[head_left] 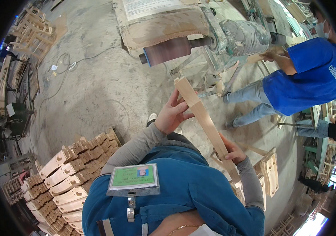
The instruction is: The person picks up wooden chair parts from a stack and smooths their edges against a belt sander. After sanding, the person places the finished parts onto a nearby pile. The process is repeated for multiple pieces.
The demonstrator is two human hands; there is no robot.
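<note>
Left hand (170, 114): raised in front of the chest, fingers spread long and laid against the upper part of the leg, thumb on the near side; a loose steadying hold, not a tight fist.
Right hand (233, 151): lower down and to the right, fingers curled snug around the lower part of the leg, knuckles facing up.
Leg (201, 114): a long pale wooden piece, square in section and tapering, held slanting from the right hand up and leftward; its cut top end sits just below the drum, not touching as far as I can tell.
Drum (172, 50): a dark brownish sanding drum sticking out sideways from the sander, above the leg's top end.
Sander (240, 37): a dusty grey machine body behind the drum, with a dust-caked cover to its left.
Stack (67, 173): rows of shaped pale wooden parts piled to the person's left, near the floor.
Parts (269, 173): a few more flat wooden pieces standing just right of the right arm.
Co-worker (305, 76): a person in a blue shirt and jeans bent at the far side of the sander, hands on a piece there.
Floor (93, 78): bare dusty concrete with a thin cable trailing across it.
Badge (133, 179): a green card in a clear sleeve, clipped on the blue jacket.
</note>
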